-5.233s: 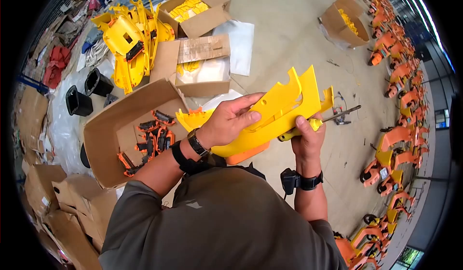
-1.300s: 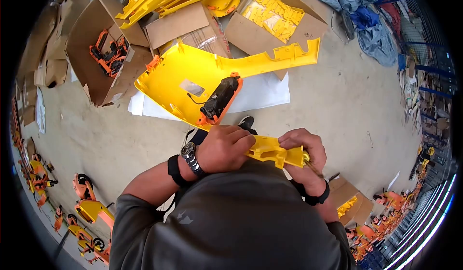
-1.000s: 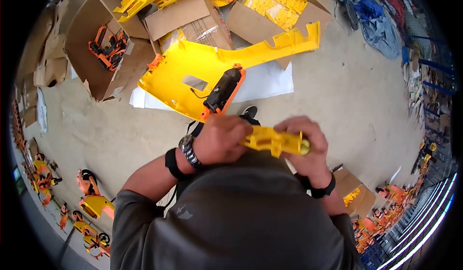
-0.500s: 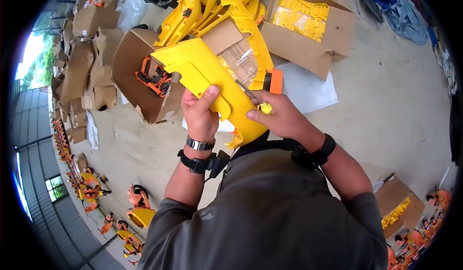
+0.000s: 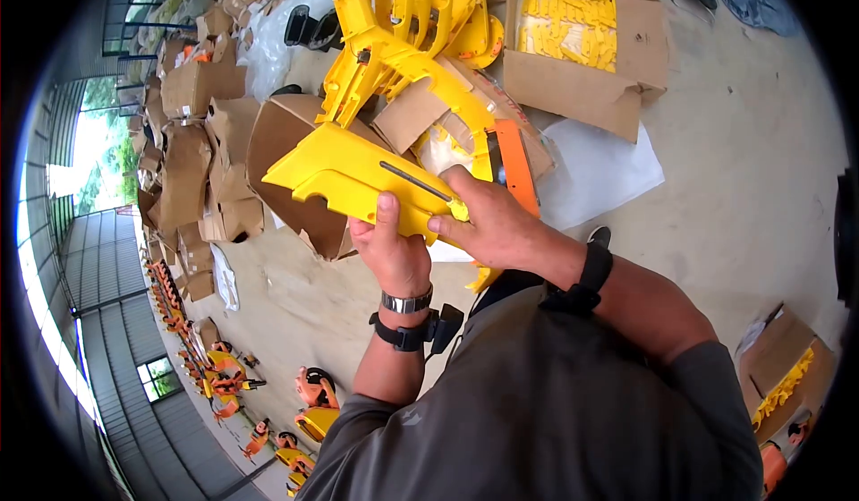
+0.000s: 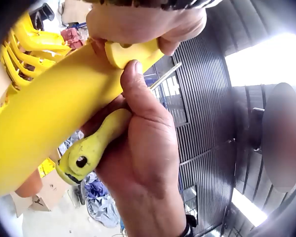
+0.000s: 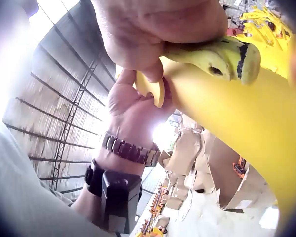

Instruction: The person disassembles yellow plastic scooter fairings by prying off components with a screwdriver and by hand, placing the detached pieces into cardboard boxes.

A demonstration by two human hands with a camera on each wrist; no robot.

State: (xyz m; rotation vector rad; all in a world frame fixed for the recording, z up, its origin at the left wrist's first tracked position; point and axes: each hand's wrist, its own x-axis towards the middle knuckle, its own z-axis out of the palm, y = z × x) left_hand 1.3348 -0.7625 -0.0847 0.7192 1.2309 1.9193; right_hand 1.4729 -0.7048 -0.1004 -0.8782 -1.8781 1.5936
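Note:
In the head view, the left hand (image 5: 394, 252) pinches the edge of a long yellow plastic panel (image 5: 335, 163), thumb on top. A screwdriver (image 5: 414, 182) lies in the right hand (image 5: 497, 219), its shaft along the panel's face, with that thumb against the panel. The curved panel carries an orange part (image 5: 514, 165) near its far side. The left wrist view shows the right hand (image 6: 150, 143) around the yellow-green handle (image 6: 91, 150), beside the left hand (image 6: 143, 22). In the right wrist view, the handle (image 7: 202, 61) sticks out below the right hand (image 7: 160, 29).
An open carton (image 5: 295, 206) stands behind the panel at left. Further back is a pile of yellow panels (image 5: 420, 9); a box of small yellow pieces (image 5: 582, 94) sits to its right. White sheeting (image 5: 604, 174) covers some floor, and another carton (image 5: 774, 353) is at lower right.
The panel has turned from its inner side up to its smooth outer side, and its narrow end has swung left. The screwdriver shaft now shows across its face. The head view has turned.

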